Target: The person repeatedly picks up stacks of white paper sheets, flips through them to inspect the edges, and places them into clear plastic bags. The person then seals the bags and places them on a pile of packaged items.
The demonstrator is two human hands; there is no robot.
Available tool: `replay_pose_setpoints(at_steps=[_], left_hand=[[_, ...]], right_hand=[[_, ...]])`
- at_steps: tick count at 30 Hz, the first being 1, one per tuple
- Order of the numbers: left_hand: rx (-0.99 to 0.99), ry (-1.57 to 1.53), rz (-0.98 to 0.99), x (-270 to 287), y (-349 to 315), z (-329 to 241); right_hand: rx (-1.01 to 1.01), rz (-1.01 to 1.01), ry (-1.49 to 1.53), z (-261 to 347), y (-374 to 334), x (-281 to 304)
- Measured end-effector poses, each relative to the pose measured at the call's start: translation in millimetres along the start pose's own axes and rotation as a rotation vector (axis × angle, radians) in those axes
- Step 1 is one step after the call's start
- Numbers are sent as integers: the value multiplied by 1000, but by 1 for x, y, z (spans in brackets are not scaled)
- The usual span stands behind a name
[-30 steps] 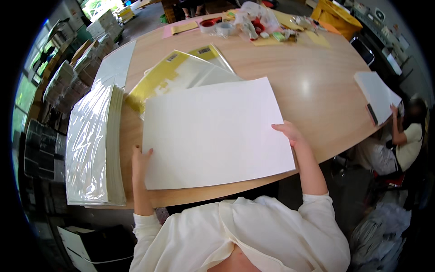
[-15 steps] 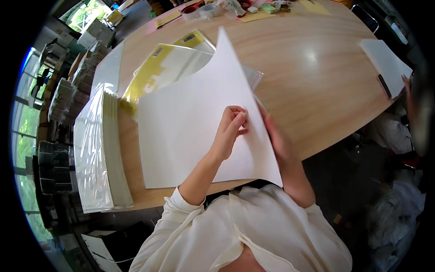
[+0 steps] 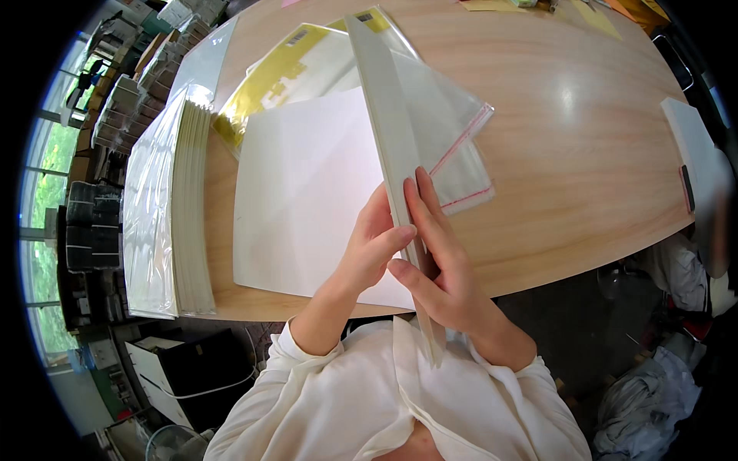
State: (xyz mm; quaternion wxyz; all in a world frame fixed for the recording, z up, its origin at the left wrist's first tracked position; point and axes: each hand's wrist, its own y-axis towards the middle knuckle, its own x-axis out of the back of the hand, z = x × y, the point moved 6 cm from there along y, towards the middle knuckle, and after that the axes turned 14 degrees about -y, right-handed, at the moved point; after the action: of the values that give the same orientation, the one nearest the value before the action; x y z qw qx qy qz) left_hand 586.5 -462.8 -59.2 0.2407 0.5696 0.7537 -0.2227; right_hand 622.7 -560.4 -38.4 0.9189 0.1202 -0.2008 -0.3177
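Note:
A thin stack of stiff white sheets point(image 3: 382, 115) stands on edge between my hands, its long side running away from me. My left hand point(image 3: 369, 250) grips it from the left, thumb on the near edge. From the other side my right hand point(image 3: 440, 261) presses it, fingers stretched along the surface and thumb across the edge. Left of it, a flat white sheet point(image 3: 307, 192) lies on the table, partly under my left wrist. Clear plastic sleeves point(image 3: 446, 107) with yellow printed ends and reddish strips lie behind and beneath, partly hidden by the sheets.
A tall pile of plastic-wrapped sheets point(image 3: 165, 223) stands at the left of the wooden table point(image 3: 569, 177). More white sheets point(image 3: 684, 138) lie at the right edge, beside another person's blurred arm point(image 3: 719, 223). Paper scraps point(image 3: 492, 5) are at the far side.
The stack has swung from leaning open to nearly upright on edge. My left hand has moved from a loose curl over the white face to gripping the stack; both hands now press it.

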Motion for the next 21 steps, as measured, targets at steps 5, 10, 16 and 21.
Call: replay_pose_setpoints(at_steps=[5,10,16,21], left_hand=[[37,18,-6,3,-6,-6],[63,-16,15,3,-11,-10],[81,-15,-24,3,-24,-23],[73,-63,-41,5,-34,-31]], right_hand=[[1,19,47,6,2,-1],[-4,34,88,14,4,-2],[4,84,84,25,7,-10],[32,78,151,33,9,-18]])
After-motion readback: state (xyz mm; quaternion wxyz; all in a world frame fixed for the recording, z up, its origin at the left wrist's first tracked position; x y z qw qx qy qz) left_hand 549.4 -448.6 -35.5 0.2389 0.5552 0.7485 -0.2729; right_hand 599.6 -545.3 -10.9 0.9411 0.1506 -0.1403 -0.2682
